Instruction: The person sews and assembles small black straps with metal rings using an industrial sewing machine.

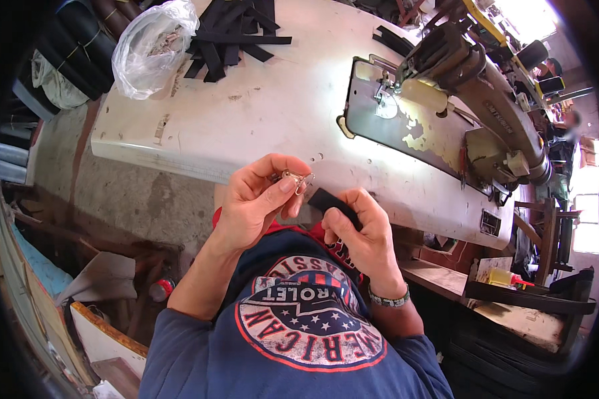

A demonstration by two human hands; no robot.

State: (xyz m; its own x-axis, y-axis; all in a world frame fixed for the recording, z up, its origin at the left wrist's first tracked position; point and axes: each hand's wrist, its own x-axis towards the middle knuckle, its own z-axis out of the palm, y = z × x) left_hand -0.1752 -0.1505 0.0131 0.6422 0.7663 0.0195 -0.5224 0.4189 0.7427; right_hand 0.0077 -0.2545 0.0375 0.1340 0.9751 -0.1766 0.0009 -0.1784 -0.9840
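Note:
Over the near edge of the white table (246,126), my left hand (256,196) pinches small shiny metal pieces (301,181) that look like wire clips or hooks. How many it holds I cannot tell. My right hand (363,233) grips a short black strap (325,201) between thumb and fingers. The strap's free end points toward the metal pieces, apart from them. A pile of similar black straps (229,33) lies at the far left of the table. Beside it sits a clear plastic bag (153,50) with small metallic-looking bits inside.
An industrial sewing machine (506,113) stands on the right of the table, its lamp lit over the needle plate (385,106). Dark rolls of material (66,46) lean at the far left. A yellow bottle with a red spout (502,277) rests on a lower shelf at right.

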